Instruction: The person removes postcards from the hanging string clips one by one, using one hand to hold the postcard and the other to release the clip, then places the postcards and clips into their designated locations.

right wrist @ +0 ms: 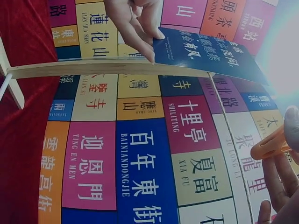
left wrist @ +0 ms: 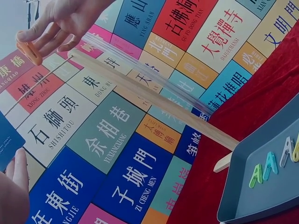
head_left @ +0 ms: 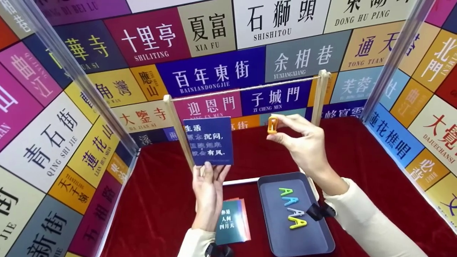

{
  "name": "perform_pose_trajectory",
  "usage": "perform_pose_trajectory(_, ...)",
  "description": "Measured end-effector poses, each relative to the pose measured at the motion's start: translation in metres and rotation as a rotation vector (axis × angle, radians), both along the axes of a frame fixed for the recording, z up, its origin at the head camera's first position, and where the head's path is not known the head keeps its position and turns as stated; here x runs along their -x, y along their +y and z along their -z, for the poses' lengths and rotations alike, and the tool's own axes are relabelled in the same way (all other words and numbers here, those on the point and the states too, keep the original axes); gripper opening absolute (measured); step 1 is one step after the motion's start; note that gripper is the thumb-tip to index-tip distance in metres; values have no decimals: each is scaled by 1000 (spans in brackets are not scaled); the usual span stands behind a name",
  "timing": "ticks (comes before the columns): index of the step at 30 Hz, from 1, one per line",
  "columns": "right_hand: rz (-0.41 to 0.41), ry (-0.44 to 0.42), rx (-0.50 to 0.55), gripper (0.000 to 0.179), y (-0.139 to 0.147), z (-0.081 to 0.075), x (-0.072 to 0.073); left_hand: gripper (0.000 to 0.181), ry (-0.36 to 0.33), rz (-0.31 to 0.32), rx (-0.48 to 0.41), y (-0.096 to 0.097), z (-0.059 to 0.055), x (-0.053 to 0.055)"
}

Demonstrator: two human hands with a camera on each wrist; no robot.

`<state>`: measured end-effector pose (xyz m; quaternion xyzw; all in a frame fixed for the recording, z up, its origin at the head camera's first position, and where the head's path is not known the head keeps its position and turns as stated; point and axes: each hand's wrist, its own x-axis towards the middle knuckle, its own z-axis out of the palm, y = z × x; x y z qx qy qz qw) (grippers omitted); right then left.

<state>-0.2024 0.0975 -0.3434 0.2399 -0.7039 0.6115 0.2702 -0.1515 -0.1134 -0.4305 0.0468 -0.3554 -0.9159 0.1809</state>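
Note:
My left hand point(head_left: 209, 185) pinches the bottom edge of a dark blue card point(head_left: 210, 142) with white Chinese lettering, held upright near the left post of a wooden frame point(head_left: 184, 132). A string point(head_left: 246, 87) runs between the tops of the frame's two posts. Between thumb and fingertips, my right hand point(head_left: 303, 139) pinches an orange clothespin point(head_left: 272, 125), off to the right of the card and below the string. In the right wrist view the card point(right wrist: 201, 53) overlaps the wooden post, and the orange clothespin point(right wrist: 271, 142) shows at the right edge.
A dark grey tray point(head_left: 271, 228) at the right holds several clothespins, among them a green one point(head_left: 286, 192) and a yellow one point(head_left: 297, 223). Left of it, a small stack of cards point(head_left: 232, 228) lies on the red cloth point(head_left: 150, 200). Panels with Chinese place names surround the table.

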Motion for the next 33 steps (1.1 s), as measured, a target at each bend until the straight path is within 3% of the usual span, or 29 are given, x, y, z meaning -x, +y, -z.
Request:
perform_pose_trajectory(16,-12,43,-10,46,12,12,-5,9,24,-10,-12,2,-4,-5)
perform_pose_trajectory(27,-39,61,17,44,23,28,-9,8,18,2,2,3,1,-10)
perform_pose_trajectory(33,22,50,-33,46,29,37,-15,9,-5,11,3,5,7,-14)
